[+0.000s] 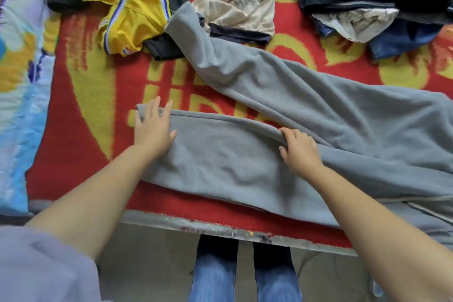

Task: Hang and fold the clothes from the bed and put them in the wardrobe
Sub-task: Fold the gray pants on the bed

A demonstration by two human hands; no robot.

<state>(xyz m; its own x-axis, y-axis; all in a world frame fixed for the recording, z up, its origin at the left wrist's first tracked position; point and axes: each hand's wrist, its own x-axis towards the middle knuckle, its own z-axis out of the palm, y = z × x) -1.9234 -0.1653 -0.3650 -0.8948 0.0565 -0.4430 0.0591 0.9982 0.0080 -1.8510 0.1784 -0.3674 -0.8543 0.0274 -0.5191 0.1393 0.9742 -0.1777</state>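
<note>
The soft grey fleece trousers (282,110) lie spread across the red and yellow patterned bed (81,130), being folded. The left hand (153,127) presses its grip flat on the near leg's cuff; the right hand (299,152) pinches that leg's upper edge. Next, I judge, comes laying 1 leg over the other.

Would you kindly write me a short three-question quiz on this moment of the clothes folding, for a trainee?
1. True or false: the left hand lies flat with straight fingers on the grey trousers.
2. What does the right hand do? A) points at the yellow jersey; B) grips a fold of the grey trousers; C) rests on the red blanket.
3. Fill in: the leg end of the trousers farthest from the person lies beside the ____ shirt.

Key: 1 true; 2 B; 3 cream printed.
</note>
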